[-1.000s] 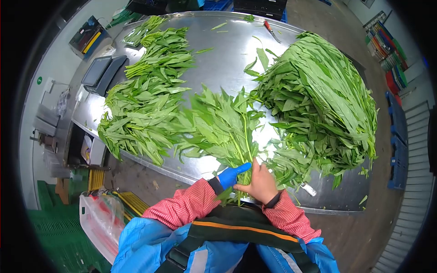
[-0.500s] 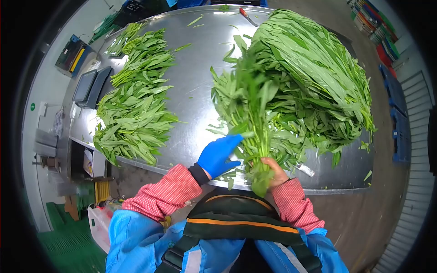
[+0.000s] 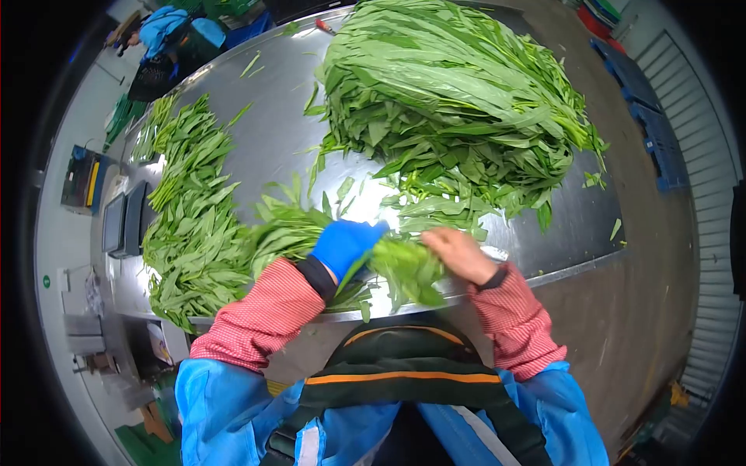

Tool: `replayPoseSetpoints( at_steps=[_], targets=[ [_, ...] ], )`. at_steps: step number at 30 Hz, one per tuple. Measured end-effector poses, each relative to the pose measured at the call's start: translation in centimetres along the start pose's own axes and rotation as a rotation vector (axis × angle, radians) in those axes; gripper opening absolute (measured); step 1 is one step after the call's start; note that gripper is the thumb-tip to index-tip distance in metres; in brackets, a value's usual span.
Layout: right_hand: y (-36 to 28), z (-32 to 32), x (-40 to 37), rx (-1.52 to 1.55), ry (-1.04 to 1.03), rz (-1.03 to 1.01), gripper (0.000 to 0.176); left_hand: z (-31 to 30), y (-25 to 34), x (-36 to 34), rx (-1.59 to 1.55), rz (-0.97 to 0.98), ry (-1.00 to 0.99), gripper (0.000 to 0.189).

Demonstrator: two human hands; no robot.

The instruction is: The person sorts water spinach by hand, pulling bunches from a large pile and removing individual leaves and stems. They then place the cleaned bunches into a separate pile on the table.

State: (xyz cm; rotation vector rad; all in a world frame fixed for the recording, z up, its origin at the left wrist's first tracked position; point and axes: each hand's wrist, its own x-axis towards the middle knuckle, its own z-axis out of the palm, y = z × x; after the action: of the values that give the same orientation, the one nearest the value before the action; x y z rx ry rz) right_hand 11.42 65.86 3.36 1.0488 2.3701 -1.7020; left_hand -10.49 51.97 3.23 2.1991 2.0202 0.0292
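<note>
My left hand [image 3: 344, 247], in a blue glove, is closed round a bunch of leafy greens [image 3: 287, 227] near the table's front edge. The bunch lies sideways, with leaves reaching left towards the row of greens [image 3: 194, 210]. More leaves, blurred by motion, stick out on the right side of the glove. My bare right hand [image 3: 460, 255] is just right of these blurred leaves, its fingers bent towards them; whether they pinch a leaf is hidden by blur. Behind both hands rises a large pile of long-leaved greens [image 3: 451, 85].
The metal table [image 3: 260, 167] has loose leaves scattered on it. A red-handled tool [image 3: 324, 26] lies at its far edge. Dark trays [image 3: 124, 220] stand at the left. A person in blue [image 3: 167, 35] is beyond the far left corner. Blue pallets [image 3: 649, 116] stand at the right.
The bunch has turned from upright to sideways and moved left with my left hand, which now grips it. My right hand has come off the stems. The view has shifted, and a person shows at far left.
</note>
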Motion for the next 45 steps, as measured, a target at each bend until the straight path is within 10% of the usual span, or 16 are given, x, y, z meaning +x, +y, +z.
replayPoseSetpoints(
  at_steps=[2, 4, 6, 11, 17, 32, 45],
  targets=[
    [2.8, -2.0, -2.1, -0.564, 0.412, -0.256, 0.028, -2.0, -1.7, 0.8, -0.26, -0.063, 0.088, 0.053],
    [6.2, -2.6, -3.2, -0.789, 0.472, -0.264, 0.016, -6.1, -1.0, 3.0, -0.234, -0.369, -0.213, 0.047],
    [10.1, -2.3, -2.7, -0.899, 0.476, -0.259, 0.016, 0.6, -5.9, 4.0, -0.508, -0.202, -0.158, 0.044],
    [7.7, -3.2, -5.5, -0.706, 0.435, -0.213, 0.023, 1.0, -5.6, 5.4, -1.248, -0.51, -0.374, 0.04],
    [3.5, -2.8, -5.6, -0.03, 0.326, -0.09, 0.033, 1.4, -4.8, 6.1, -1.479, -0.595, -0.472, 0.027],
    [-0.2, 1.8, 0.4, 0.242, 0.261, -0.316, 0.031, 0.4, -5.3, 4.0, -1.959, -0.584, -0.551, 0.035],
    [-2.6, 1.6, 1.9, -0.565, 0.607, -0.572, 0.012, -1.8, -1.9, 4.6, -1.846, -0.552, -0.627, 0.033]
  ],
)
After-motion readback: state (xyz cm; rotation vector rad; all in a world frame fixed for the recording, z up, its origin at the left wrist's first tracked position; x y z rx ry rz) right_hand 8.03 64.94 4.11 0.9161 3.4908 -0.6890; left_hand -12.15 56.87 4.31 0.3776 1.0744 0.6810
